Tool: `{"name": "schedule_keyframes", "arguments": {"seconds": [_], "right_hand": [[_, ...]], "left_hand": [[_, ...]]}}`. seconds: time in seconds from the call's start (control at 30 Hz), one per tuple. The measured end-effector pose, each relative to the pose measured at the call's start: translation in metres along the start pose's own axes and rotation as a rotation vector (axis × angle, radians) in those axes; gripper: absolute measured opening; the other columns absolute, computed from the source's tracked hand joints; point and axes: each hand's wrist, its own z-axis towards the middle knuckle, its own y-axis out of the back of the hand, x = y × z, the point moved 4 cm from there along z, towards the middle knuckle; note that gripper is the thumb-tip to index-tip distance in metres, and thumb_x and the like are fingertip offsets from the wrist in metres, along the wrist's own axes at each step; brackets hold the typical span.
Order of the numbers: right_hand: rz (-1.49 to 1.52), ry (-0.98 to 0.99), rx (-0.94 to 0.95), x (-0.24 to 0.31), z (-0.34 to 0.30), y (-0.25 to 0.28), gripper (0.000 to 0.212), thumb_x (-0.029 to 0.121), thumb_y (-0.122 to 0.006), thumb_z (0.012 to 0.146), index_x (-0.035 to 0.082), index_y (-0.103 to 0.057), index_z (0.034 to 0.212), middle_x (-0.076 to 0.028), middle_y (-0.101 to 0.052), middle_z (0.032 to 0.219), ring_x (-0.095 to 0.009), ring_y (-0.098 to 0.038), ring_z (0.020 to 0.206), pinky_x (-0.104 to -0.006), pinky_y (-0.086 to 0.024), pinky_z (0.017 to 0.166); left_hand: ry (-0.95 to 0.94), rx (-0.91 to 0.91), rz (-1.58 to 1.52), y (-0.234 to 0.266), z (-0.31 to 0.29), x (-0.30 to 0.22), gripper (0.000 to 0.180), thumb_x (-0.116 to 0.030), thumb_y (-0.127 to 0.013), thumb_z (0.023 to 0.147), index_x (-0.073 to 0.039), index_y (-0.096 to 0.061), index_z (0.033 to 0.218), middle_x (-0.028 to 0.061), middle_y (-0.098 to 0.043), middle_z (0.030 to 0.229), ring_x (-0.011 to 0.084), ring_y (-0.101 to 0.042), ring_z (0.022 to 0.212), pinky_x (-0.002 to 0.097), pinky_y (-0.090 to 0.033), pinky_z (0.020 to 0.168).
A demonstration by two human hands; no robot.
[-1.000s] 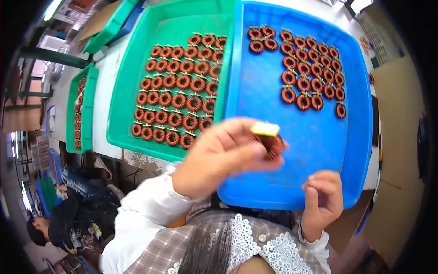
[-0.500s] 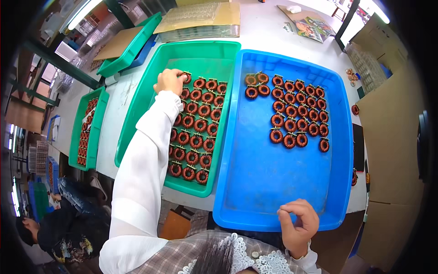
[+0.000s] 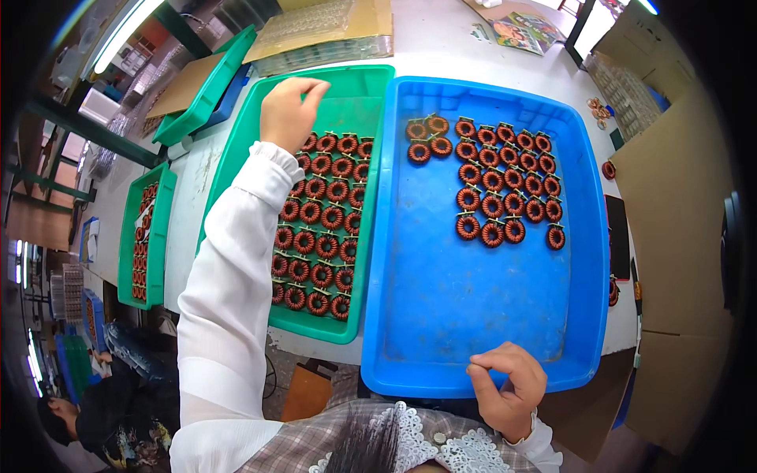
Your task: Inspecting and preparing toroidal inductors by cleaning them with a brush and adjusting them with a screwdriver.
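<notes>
My left hand (image 3: 290, 113) hovers over the far end of a green bin (image 3: 356, 319), fingers drawn together with nothing visible in them. Below it, rows of ring-shaped coils (image 3: 337, 191), wound in copper-coloured wire with small pale strips at their tops, fill the bin's middle and near part. My sleeve hides the left side of those rows. Over the near edge of a blue bin (image 3: 441, 378), my right hand (image 3: 512, 392) is curled, thumb and forefinger tips close together, nothing seen between them. Inside the blue bin more coils (image 3: 493, 183) lie in rows, with a separate small group (image 3: 430, 138) at its far left.
To the left stands a smaller green bin (image 3: 168, 236) holding coils. Stacked clear trays (image 3: 323, 47) and a tilted green bin (image 3: 206, 98) are at the back. A loose coil (image 3: 608, 169) and a dark flat object (image 3: 617, 236) lie right of the blue bin. Another person (image 3: 102, 410) is at lower left.
My left hand has lifted off the coil at the far row of the green bin and moved farther away. My right hand has barely moved. The whole view has shifted slightly.
</notes>
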Motion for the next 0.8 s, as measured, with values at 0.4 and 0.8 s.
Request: {"name": "schedule_keyframes", "arguments": {"seconds": [0.4,0.8], "right_hand": [[0.029,0.000,-0.008,-0.003,-0.001,0.004,0.014,-0.004,-0.069,0.068,0.002,-0.062,0.079,-0.009,-0.063,0.068,-0.017,-0.057,0.052,-0.0259,-0.043,0.047],[-0.042,-0.102,0.036,-0.002,-0.008,-0.005,0.011,-0.006,-0.065,0.068,0.000,-0.060,0.076,-0.010,-0.060,0.064,-0.018,-0.055,0.053,-0.0259,-0.040,0.048]], "left_hand": [[-0.272,0.716,0.613,-0.114,-0.042,-0.109,0.030,-0.032,-0.072,0.067,-0.011,-0.062,0.087,0.0078,-0.065,0.081,0.0237,-0.062,0.084,0.0465,-0.024,0.104],[-0.156,0.522,0.662,-0.145,-0.056,-0.109,0.017,-0.010,-0.046,0.081,-0.006,-0.061,0.090,0.0102,-0.066,0.074,0.0266,-0.064,0.073,0.0531,-0.030,0.096]]}}
